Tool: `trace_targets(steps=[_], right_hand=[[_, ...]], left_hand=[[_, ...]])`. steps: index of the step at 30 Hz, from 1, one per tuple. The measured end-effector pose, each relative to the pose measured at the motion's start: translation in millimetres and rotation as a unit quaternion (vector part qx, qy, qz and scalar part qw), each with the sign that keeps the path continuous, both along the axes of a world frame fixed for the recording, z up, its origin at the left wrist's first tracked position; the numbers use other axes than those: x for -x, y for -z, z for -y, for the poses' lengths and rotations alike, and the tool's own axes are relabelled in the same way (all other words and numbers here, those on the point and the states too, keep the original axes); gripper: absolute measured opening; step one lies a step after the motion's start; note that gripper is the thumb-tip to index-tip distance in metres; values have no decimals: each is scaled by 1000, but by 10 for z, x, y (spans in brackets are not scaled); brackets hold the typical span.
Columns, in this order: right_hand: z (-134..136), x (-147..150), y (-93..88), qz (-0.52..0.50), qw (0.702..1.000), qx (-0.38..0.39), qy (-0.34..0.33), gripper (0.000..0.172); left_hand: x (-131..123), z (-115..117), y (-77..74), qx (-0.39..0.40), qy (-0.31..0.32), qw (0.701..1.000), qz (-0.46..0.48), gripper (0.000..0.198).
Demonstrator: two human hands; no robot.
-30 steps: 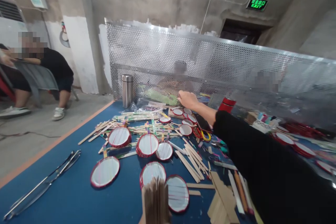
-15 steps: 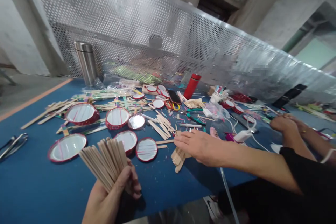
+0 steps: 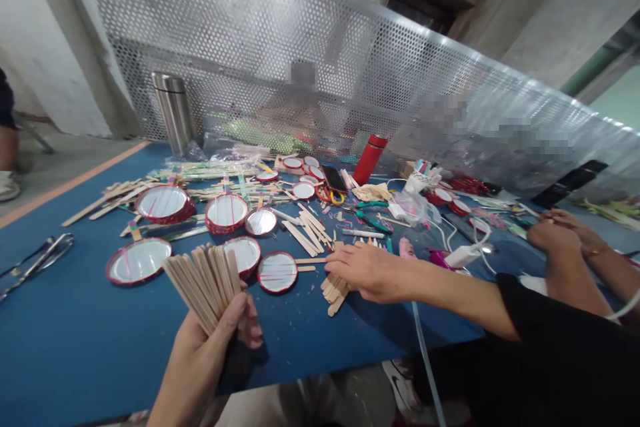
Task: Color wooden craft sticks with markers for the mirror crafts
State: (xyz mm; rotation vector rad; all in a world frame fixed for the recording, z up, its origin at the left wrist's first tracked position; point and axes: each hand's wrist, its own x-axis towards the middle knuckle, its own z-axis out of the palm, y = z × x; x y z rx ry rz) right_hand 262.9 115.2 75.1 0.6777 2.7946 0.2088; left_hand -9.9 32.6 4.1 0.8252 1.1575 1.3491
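Observation:
A thick bundle of wooden craft sticks [image 3: 207, 283] stands fanned out and slanted in my left hand [image 3: 220, 330], whose fingers and thumb are closed round its lower end. My right hand [image 3: 367, 270] is palm down, with its fingers bent over a second bunch of craft sticks [image 3: 335, 295] on the table. Those stick ends poke out below the fingers; the thumb is hidden. Between my hands lies a round red-rimmed disc [image 3: 277, 272] with pink bands across its pale top. Two sticks [image 3: 310, 261] lie between it and my right hand.
More red-rimmed discs [image 3: 139, 260] lie left of my hands. Behind are loose wooden strips [image 3: 307, 230], a steel flask [image 3: 173, 113], a red bottle [image 3: 370, 159], green-handled pliers [image 3: 373, 219] and a white cable [image 3: 443, 233]. Another person's hands [image 3: 565, 230] are at the right. A perforated metal screen [image 3: 240, 47] borders the table.
The view has shifted slightly, with most things sitting a little higher in the picture. Both hands keep nearly the same pose, the left still round its sticks.

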Motion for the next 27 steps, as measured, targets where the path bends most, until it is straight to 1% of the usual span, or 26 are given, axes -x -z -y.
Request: trace_targets(steps=[1,2,5,6,7,9,11,13,14,17,19,22,25,27], right_hand=[[29,16,-13,0,1000,-1,0,46],[54,37,-19,8,1000,-9,-4,43],[94,113,-1,39,998,-49,-17,18],[94,135,13,47,997,-59,-19,13],[87,152,25,52,996,-65,-18,13],[57,168,39,62,996,-61,-10,11],[11,167,33,78,996,-38,1,6],[-40,161,18,91,996,-9,9,13],[-63,160,13,93,996,5,10,15],[-104,175,24,78,996,23,32,14],[-112,191,47,71,995,26,61,14],[-150,200,49,56,992,44,104,13],[-303,222,-46,19,983,76,167,16],[-494,293,-160,-1,972,102,211,20]], left_hand=[[-2,3,-12,-1,0,1000,-3,37],[-5,6,-27,0,3,1000,-6,38],[-19,15,-79,4,7,1000,-14,41],[-27,18,-96,7,4,1000,-15,42],[-38,22,-112,9,-2,1000,-14,43],[-62,32,-134,16,-2,1000,-6,43],[-81,42,-134,20,-14,1000,2,40],[-82,48,-109,18,-24,1000,3,38],[-76,49,-91,17,-18,1000,1,38],[-52,51,-48,18,9,1000,1,39],[-52,54,-57,20,10,1000,9,39],[-83,63,-121,15,-5,1000,15,38],[-122,74,-173,14,-3,1000,2,41],[-143,83,-171,28,-7,1000,13,45]])
